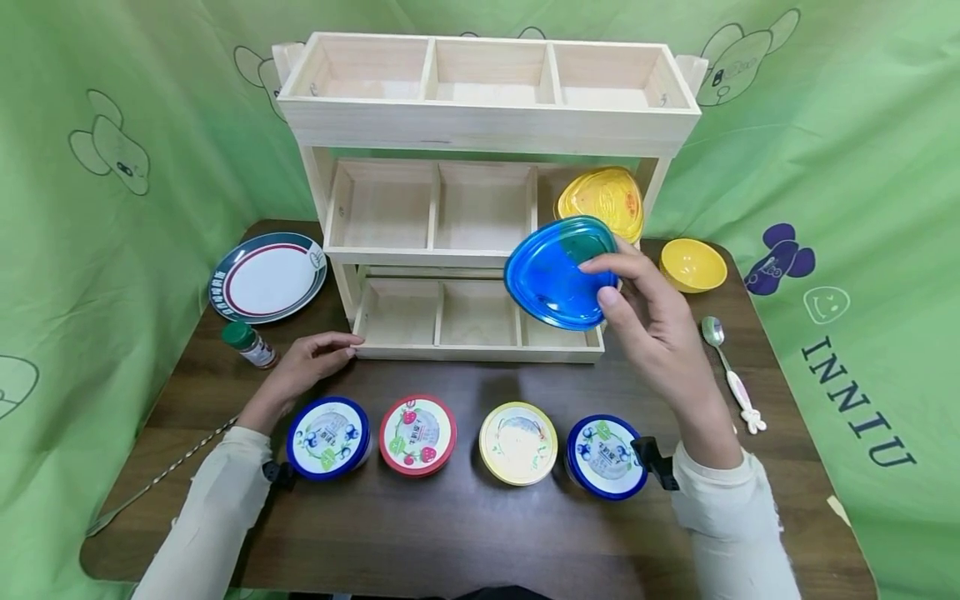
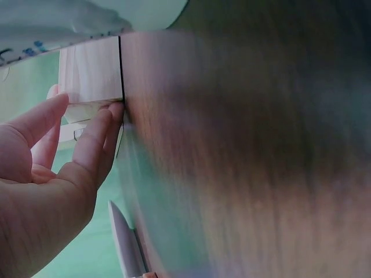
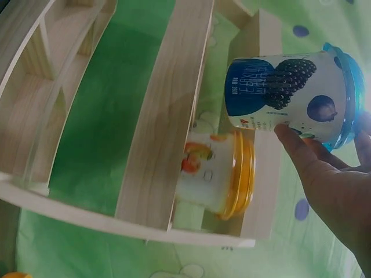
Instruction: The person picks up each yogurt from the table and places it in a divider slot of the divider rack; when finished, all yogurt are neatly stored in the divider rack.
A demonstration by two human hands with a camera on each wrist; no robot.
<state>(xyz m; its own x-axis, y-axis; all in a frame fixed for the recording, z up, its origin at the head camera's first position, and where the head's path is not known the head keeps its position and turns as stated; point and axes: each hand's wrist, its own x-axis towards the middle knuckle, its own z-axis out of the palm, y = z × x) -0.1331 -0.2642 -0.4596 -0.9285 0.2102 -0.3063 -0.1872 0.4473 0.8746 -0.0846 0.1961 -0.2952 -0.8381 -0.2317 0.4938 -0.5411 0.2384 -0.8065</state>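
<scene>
My right hand grips a tub with a clear blue lid, held in front of the rack's right side. In the right wrist view the tub is white and blue with dark berries printed on it, lying sideways in that view. A yellow-lidded tub sits in the middle tier's right compartment, partly hidden in the head view by the blue lid. My left hand touches the bottom tier's front left corner with its fingertips. The light wooden rack has three tiers of divided compartments.
Along the front stand a blue-lidded jar, a red-lidded jar, a yellow-lidded jar and another blue-lidded jar. To the left are a plate and green-capped bottle; right, a yellow bowl and spoon.
</scene>
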